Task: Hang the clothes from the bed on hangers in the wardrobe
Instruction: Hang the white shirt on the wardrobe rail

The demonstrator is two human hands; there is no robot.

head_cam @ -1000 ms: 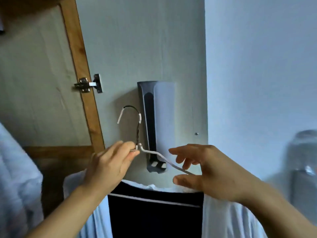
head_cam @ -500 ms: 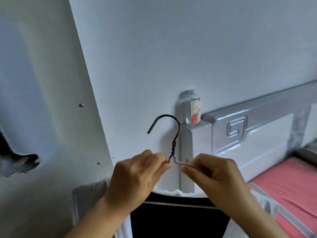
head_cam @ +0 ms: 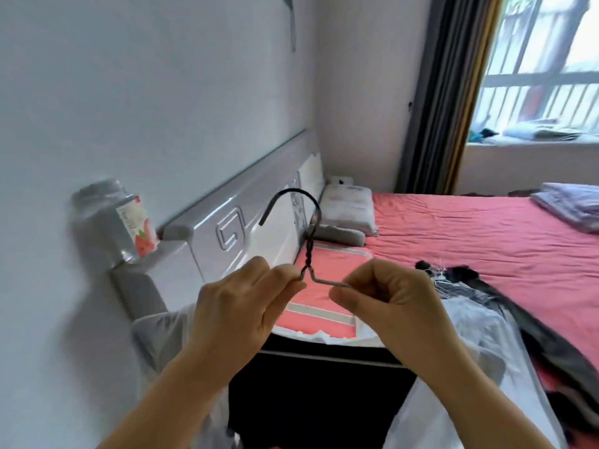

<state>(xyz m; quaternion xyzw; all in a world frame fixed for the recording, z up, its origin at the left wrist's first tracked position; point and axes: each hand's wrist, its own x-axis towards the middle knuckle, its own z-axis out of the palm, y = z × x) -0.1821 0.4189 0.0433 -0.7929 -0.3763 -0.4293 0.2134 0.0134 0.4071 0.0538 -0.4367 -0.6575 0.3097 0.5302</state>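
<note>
Pink sheet covers the bed (head_cam: 486,241), which fills the right side of the room. Dark clothes (head_cam: 505,306) lie in a heap on it, near its edge. A white-and-black garment (head_cam: 311,384) hangs in front of the bed from a wire hanger (head_cam: 308,241), hook up. Left hand (head_cam: 240,306) pinches the wire just left of the twisted neck, right hand (head_cam: 395,303) curls round the right shoulder wire. A jar (head_cam: 110,222) sits beside the headboard.

Left hand (head_cam: 241,306), right hand (head_cam: 393,304): raised, close together, pinching grip.
</note>
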